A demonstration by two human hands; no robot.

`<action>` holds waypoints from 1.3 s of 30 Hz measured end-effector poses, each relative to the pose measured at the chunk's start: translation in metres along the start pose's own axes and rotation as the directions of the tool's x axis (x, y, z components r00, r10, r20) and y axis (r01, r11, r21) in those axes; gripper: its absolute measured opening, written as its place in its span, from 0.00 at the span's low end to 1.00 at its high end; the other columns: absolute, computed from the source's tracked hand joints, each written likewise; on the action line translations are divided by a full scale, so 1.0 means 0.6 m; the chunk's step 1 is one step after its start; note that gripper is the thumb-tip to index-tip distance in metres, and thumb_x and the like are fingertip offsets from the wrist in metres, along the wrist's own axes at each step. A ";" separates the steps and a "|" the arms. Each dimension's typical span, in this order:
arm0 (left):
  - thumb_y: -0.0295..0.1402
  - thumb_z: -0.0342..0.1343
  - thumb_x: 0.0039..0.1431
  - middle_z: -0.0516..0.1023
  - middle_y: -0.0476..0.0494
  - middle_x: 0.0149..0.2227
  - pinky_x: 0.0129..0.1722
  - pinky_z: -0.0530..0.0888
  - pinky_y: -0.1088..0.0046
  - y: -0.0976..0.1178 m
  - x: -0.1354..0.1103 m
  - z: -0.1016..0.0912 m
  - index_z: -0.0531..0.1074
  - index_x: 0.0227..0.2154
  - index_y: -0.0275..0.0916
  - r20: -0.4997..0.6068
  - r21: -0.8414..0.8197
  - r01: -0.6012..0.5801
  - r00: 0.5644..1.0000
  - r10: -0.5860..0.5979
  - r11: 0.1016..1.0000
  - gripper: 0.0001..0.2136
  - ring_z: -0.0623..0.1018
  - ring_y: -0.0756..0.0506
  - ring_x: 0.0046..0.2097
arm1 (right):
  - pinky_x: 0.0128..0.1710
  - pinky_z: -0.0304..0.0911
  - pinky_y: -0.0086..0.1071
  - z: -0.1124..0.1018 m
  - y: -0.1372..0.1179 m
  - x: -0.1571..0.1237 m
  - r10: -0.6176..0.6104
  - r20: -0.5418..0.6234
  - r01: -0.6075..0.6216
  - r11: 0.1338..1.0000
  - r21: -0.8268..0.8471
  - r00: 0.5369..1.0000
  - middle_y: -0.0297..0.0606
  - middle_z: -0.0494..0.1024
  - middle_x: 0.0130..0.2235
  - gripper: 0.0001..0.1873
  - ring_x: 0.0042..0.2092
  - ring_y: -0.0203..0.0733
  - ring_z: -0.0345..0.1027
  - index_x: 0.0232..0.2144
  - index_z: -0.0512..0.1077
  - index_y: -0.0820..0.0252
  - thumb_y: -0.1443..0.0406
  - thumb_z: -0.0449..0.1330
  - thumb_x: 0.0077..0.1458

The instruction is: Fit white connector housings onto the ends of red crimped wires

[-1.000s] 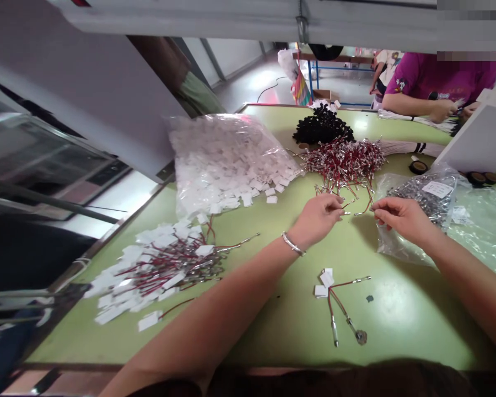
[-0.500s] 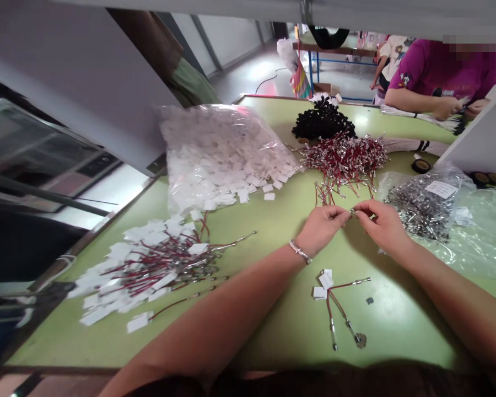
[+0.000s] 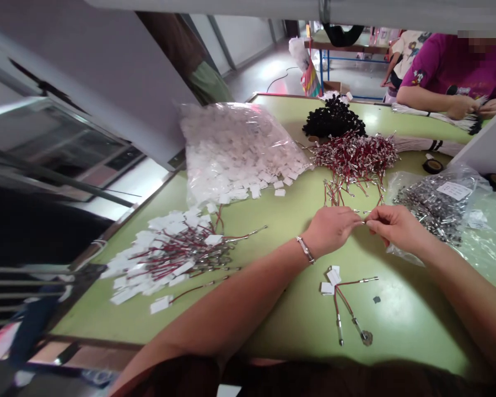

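Observation:
My left hand [image 3: 333,227] is closed in a pinch, its fingertips nearly meeting those of my right hand [image 3: 391,225], which pinches too. Between them shows a small shiny metal piece [image 3: 364,222], mostly hidden by the fingers. Just beyond lie red wires with metal ends [image 3: 334,193], at the front of a large heap of red wires [image 3: 353,154]. Below my hands, several red leads [image 3: 339,298] with white tags and clear-sleeved metal ends rest on the green table [image 3: 289,325].
A clear bag of white tags [image 3: 240,149] spills onto the table. Tagged red leads [image 3: 177,248] are heaped at left. A bag of metal parts [image 3: 432,207] lies at right, black pieces [image 3: 334,118] behind. A co-worker [image 3: 446,77] handles white wires across the table.
The view has swung left, so everything appears shifted right. My fingertips remain close together, the small metal piece between them now less visible. The leads on the table stay put.

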State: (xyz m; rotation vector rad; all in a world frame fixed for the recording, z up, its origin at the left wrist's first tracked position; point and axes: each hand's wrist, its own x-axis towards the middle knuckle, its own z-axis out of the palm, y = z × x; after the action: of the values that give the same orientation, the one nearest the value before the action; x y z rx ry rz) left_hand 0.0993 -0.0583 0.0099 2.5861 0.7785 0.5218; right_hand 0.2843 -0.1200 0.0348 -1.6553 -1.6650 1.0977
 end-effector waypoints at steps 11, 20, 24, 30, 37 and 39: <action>0.29 0.46 0.59 0.74 0.46 0.24 0.31 0.69 0.73 0.020 0.020 -0.006 0.74 0.27 0.34 0.152 -0.250 0.384 0.922 -0.356 0.889 0.13 0.73 0.48 0.29 | 0.40 0.62 0.39 0.033 -0.015 0.004 -0.398 0.085 0.297 0.508 -0.809 0.913 0.48 0.78 0.38 0.22 0.41 0.48 0.69 0.51 0.68 0.67 0.73 0.52 0.53; 0.25 0.47 0.55 0.76 0.35 0.44 0.47 0.69 0.66 -0.106 -0.004 -0.130 0.75 0.44 0.35 -0.162 0.314 0.533 0.845 -0.509 0.785 0.16 0.74 0.40 0.47 | 0.29 0.57 0.32 0.028 0.009 0.014 -0.281 -0.119 0.106 0.671 -0.734 0.952 0.39 0.79 0.31 0.13 0.31 0.41 0.69 0.35 0.76 0.59 0.67 0.51 0.58; 0.26 0.51 0.52 0.77 0.35 0.43 0.43 0.71 0.70 -0.171 -0.021 -0.139 0.75 0.42 0.35 -0.035 0.484 0.568 0.772 -0.634 0.665 0.15 0.75 0.39 0.45 | 0.27 0.56 0.30 0.009 0.020 0.025 -0.187 -0.280 0.038 0.884 -0.465 0.942 0.35 0.77 0.26 0.10 0.26 0.38 0.66 0.29 0.73 0.59 0.65 0.52 0.53; 0.31 0.55 0.50 0.79 0.38 0.38 0.39 0.70 0.70 -0.163 -0.008 -0.116 0.75 0.35 0.37 -0.020 0.402 0.542 0.811 -0.584 0.738 0.10 0.76 0.39 0.42 | 0.29 0.57 0.32 0.016 0.024 0.023 -0.179 -0.282 0.017 0.869 -0.495 0.942 0.39 0.79 0.30 0.14 0.29 0.41 0.68 0.38 0.75 0.58 0.67 0.50 0.54; 0.30 0.58 0.52 0.78 0.43 0.31 0.34 0.71 0.70 -0.099 0.012 -0.094 0.74 0.33 0.35 -0.079 -0.273 0.535 0.816 -0.573 0.799 0.06 0.76 0.46 0.33 | 0.30 0.60 0.33 0.010 0.032 0.013 -0.284 -0.362 0.113 0.897 -0.428 0.888 0.36 0.80 0.30 0.15 0.29 0.40 0.69 0.34 0.78 0.54 0.57 0.53 0.58; 0.28 0.57 0.54 0.76 0.46 0.27 0.30 0.71 0.75 -0.070 0.016 -0.079 0.74 0.35 0.34 0.016 -0.683 0.444 0.803 -0.596 0.580 0.06 0.74 0.51 0.27 | 0.29 0.59 0.32 0.010 0.033 0.011 -0.306 -0.361 0.138 0.895 -0.423 0.881 0.35 0.79 0.28 0.15 0.28 0.38 0.68 0.33 0.78 0.55 0.57 0.53 0.58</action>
State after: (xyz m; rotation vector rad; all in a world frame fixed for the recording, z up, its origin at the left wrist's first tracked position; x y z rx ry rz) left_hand 0.0669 -0.0082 0.0330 1.5433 1.1330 0.7289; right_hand 0.2895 -0.1163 0.0139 -1.7164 -1.7921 0.2685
